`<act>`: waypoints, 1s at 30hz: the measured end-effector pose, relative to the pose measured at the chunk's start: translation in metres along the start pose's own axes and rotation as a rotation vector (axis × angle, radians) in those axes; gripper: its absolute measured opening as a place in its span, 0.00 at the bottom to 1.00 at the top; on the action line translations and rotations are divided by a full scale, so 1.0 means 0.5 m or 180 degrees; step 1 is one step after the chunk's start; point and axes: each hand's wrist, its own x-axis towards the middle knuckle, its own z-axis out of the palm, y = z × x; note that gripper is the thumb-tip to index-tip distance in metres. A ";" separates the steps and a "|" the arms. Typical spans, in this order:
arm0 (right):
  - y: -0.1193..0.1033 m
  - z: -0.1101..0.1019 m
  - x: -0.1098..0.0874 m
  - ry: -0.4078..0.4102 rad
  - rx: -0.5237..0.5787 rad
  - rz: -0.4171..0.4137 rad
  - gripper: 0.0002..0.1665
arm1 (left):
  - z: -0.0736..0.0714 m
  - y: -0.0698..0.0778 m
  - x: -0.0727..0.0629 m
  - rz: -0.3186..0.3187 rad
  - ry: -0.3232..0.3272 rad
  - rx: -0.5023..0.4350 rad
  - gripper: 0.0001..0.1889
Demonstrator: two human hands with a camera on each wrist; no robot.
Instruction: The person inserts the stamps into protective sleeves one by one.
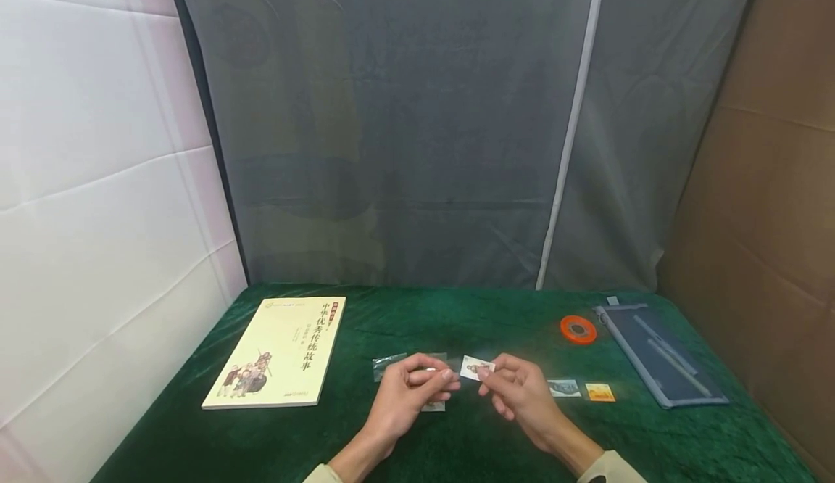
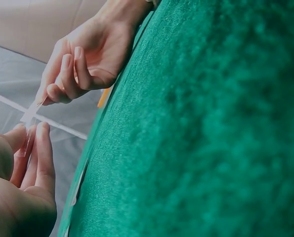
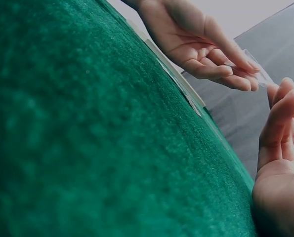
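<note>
My right hand pinches a small white stamp with a printed figure between thumb and fingers. Facing it, my left hand pinches a small clear plastic sleeve, best seen in the right wrist view. Stamp and sleeve meet or nearly meet between the fingertips; whether the stamp's edge is inside the sleeve I cannot tell. Both hands are above the green cloth. Beyond the left hand lies clear plastic, and a small paper piece shows partly beneath that hand.
Right of the right hand lie a blue-grey stamp and an orange stamp. Farther right are an orange-red disc and a blue zip pouch with slim items inside. A cream book lies at left on the green cloth.
</note>
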 end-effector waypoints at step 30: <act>-0.002 0.000 -0.002 -0.0173 0.0031 0.0062 0.07 | 0.001 0.003 -0.005 0.0042 0.0076 0.0308 0.17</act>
